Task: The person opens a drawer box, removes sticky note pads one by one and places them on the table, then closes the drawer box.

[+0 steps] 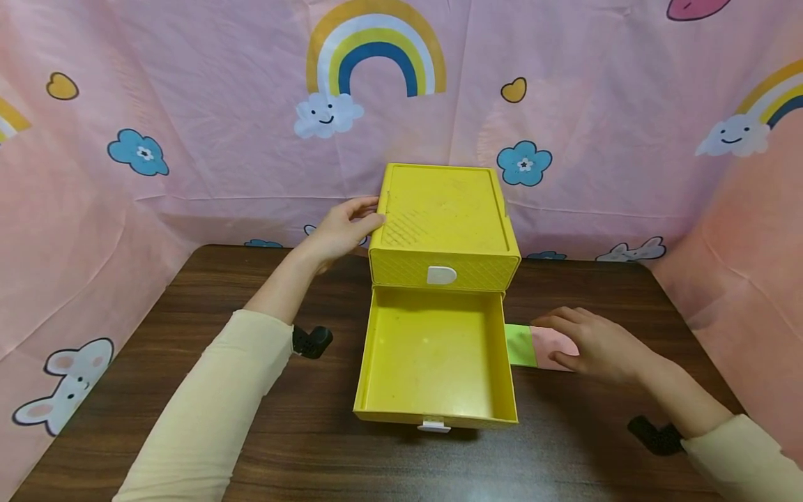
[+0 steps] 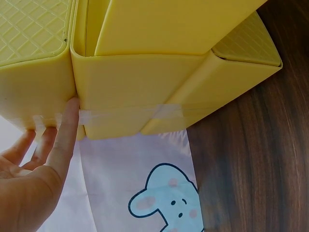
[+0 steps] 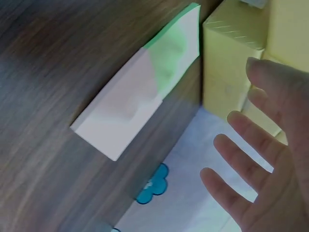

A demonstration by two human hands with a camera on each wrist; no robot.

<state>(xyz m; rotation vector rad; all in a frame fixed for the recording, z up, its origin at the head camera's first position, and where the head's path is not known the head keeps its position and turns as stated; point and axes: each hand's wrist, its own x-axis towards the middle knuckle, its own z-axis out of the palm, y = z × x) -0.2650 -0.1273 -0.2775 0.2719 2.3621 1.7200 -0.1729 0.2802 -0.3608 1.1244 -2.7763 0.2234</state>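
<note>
A yellow three-tier drawer cabinet [image 1: 445, 209] stands on the table with its middle drawer [image 1: 433, 362] pulled out; nothing lies on the drawer's visible floor. My left hand [image 1: 345, 230] rests on the cabinet's left side, thumb near the top edge, and its fingertips touch the side wall in the left wrist view. My right hand [image 1: 596, 348] hovers with spread, relaxed fingers over two paper pads at the cabinet's right. One is a green pad [image 1: 521, 346], the other a pink pad [image 1: 547, 344]; they lie end to end. The right wrist view shows nothing in that hand.
The dark wood table [image 1: 301, 418] runs around the cabinet. Behind it hangs a pink cloth [image 1: 238, 125] printed with rainbows, flowers and rabbits. A white tab handle [image 1: 442, 275] marks the upper drawer, and another white handle [image 1: 434, 426] projects from the pulled-out one.
</note>
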